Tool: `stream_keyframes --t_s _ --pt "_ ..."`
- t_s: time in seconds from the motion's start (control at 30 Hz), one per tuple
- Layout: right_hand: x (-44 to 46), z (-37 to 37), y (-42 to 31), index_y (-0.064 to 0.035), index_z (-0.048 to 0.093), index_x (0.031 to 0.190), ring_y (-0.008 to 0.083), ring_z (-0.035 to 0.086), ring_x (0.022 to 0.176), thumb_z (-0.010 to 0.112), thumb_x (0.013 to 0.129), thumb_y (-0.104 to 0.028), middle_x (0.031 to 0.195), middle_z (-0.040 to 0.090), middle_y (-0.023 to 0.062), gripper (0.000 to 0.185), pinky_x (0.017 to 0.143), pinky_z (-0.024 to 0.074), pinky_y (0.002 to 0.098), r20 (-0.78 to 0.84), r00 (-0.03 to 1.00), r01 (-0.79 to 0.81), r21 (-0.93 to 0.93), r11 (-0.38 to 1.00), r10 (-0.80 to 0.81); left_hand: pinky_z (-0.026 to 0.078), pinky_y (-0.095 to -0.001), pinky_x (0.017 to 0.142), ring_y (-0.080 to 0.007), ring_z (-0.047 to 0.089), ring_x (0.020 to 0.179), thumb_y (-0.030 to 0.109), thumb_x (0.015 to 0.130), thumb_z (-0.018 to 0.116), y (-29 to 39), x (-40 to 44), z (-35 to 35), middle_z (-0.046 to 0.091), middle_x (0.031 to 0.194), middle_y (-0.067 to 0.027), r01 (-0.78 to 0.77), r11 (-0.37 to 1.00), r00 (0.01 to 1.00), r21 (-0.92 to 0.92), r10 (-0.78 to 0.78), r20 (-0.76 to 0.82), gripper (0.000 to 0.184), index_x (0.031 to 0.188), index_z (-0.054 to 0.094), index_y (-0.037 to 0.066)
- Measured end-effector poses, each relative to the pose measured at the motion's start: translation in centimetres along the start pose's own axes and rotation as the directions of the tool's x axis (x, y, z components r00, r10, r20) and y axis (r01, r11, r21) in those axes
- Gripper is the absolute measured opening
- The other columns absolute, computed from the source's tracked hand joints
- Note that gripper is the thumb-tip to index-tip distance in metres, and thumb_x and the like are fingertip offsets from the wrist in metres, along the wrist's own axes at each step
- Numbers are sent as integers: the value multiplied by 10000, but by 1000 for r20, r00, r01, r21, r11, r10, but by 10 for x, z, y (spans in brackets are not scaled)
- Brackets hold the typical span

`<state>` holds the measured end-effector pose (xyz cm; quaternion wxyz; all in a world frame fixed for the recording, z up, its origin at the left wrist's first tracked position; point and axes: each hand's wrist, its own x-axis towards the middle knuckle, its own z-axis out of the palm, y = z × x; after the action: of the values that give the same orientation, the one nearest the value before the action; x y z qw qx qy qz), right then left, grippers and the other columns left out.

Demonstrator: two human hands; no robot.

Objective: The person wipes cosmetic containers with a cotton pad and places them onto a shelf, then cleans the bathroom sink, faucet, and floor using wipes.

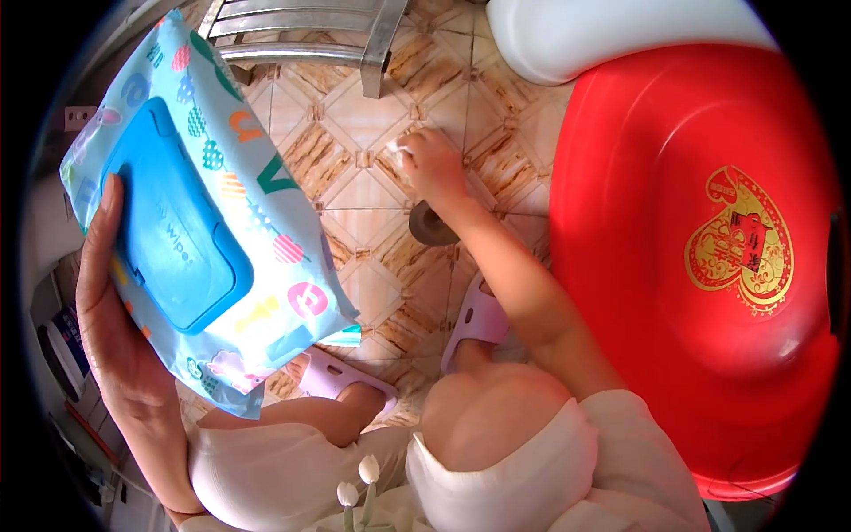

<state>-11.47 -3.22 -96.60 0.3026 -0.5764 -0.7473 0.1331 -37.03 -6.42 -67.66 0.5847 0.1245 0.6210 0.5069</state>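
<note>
A large soft pack of wet wipes [182, 239], pale blue with colourful letters and a closed blue plastic lid, fills the left of the head view. My left hand [115, 310] grips it along its left edge, the thumb lying by the lid. Far lower, close to the tiled floor [363, 191], my right hand [434, 168] is closed around a small crumpled white wipe [399, 151]. Just below that wrist, a round grey-brown floor drain [432, 224] is partly covered by the forearm.
A big red plastic basin [620, 213] with a gold emblem stands on the right, a white rounded object [612, 35] behind it. A metal rack or stool [301, 49] stands at the top. My feet wear lilac sandals [479, 315].
</note>
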Motion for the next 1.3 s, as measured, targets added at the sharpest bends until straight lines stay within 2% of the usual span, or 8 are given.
stream_keyframes --t_s 0.17,0.33,0.4,0.57,0.7,0.77,0.93,1.3 --pt "27 -53 81 -27 659 826 328 597 765 629 757 -126 772 625 160 125 713 465 384 -406 726 -537 170 826 556 522 -365 803 -205 639 919 248 878 562 0 0 -16 606 1106 -123 -48 998 999 -28 48 -20 400 1216 521 36" --pt "49 -72 122 -39 669 917 288 619 787 634 737 -76 806 647 157 187 730 471 368 -465 575 -742 50 668 673 517 -341 813 -199 639 912 243 866 583 -4 2 -12 610 1100 -109 -97 994 995 40 98 -32 394 1197 537 35" --pt "55 -48 112 -33 663 900 297 620 811 644 714 -43 841 646 169 187 725 473 360 -391 840 -476 -195 858 377 517 -342 814 -197 639 914 239 863 587 -1 6 -5 610 1101 -107 -25 999 999 26 26 -20 387 1190 544 37" --pt "56 -31 67 -6 636 842 315 607 811 656 703 -49 834 629 167 147 712 468 376 -127 977 -173 13 985 173 513 -334 823 -173 623 939 218 795 676 3 7 0 614 1085 -98 78 997 993 16 -79 90 400 1130 560 33" --pt "73 -44 73 -26 641 866 325 600 788 654 714 -59 827 625 164 156 698 463 381 33 975 -221 171 960 218 493 -321 859 -161 606 977 186 870 569 6 13 -23 590 1139 -89 -2 998 991 -68 11 131 334 1173 556 45" --pt "99 -50 86 -68 659 888 325 600 768 646 736 -97 828 634 154 156 698 464 374 -229 951 -227 -65 972 207 469 -309 899 -152 583 1021 153 930 447 13 18 -42 550 1210 -73 -98 993 990 -63 103 97 313 1217 539 69" --pt "122 -26 85 -93 678 852 318 603 762 639 751 -155 796 633 139 125 701 464 364 -337 858 -434 -75 898 387 469 -344 912 -208 569 1054 156 932 441 28 12 -54 537 1225 -105 -265 964 964 -6 265 -11 349 1258 484 37" --pt "149 -22 105 -71 667 860 326 566 832 519 767 -51 863 593 135 175 715 456 411 -220 975 -10 -222 975 -40 463 -356 915 -223 573 1045 159 914 477 56 27 -100 545 1214 -111 -399 916 917 -40 396 -55 349 1236 495 23"
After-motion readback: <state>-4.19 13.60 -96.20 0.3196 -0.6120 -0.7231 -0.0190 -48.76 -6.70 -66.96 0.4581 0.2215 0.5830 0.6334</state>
